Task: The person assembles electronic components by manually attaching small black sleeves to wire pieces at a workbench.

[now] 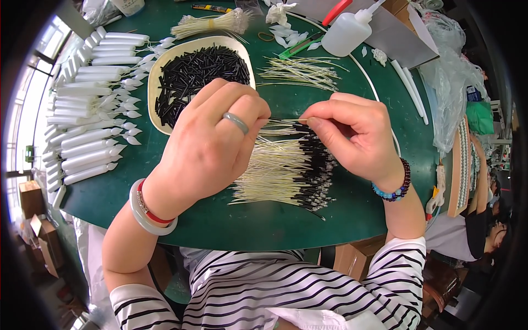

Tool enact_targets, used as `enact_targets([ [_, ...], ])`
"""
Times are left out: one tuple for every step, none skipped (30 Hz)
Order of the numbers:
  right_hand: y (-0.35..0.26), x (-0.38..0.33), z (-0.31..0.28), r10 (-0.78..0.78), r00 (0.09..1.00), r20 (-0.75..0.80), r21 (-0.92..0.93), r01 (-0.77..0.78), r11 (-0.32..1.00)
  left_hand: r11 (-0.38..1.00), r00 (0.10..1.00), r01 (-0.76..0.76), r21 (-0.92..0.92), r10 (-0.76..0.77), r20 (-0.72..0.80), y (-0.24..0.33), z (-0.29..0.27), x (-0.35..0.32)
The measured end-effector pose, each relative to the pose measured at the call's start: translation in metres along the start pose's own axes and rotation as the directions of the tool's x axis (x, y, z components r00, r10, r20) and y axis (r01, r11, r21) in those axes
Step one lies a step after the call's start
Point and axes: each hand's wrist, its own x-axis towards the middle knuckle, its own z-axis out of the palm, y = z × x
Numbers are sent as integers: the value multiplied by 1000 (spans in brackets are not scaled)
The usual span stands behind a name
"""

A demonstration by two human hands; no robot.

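Observation:
My left hand [212, 140] and my right hand [355, 132] meet over the middle of a round green table [275, 220]. Between their fingertips they pinch one thin pale wire with a short black tube [286, 120] on it. Under the hands lies a pile of pale wires with black tubes on their ends [289, 170]. An oval cream tray [157, 66] full of loose black tubes sits just beyond my left hand. A loose bunch of bare pale wires [300, 71] lies beyond my right hand.
Rows of white tubes with twisted ends [91, 110] fill the table's left side. A tied bundle of wires [212, 23] and a white squeeze bottle [346, 33] stand at the back. Clear plastic bags [454, 82] lie right. A person sits at lower right [473, 236].

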Motion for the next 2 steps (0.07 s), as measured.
enact_targets([
  [0, 0, 0, -3, 1000, 1, 3, 3, 1000, 1000, 1000, -1, 3, 1, 4, 0, 0, 0],
  [0, 0, 0, -3, 1000, 0, 3, 3, 1000, 1000, 1000, -1, 2, 1, 4, 0, 0, 0],
])
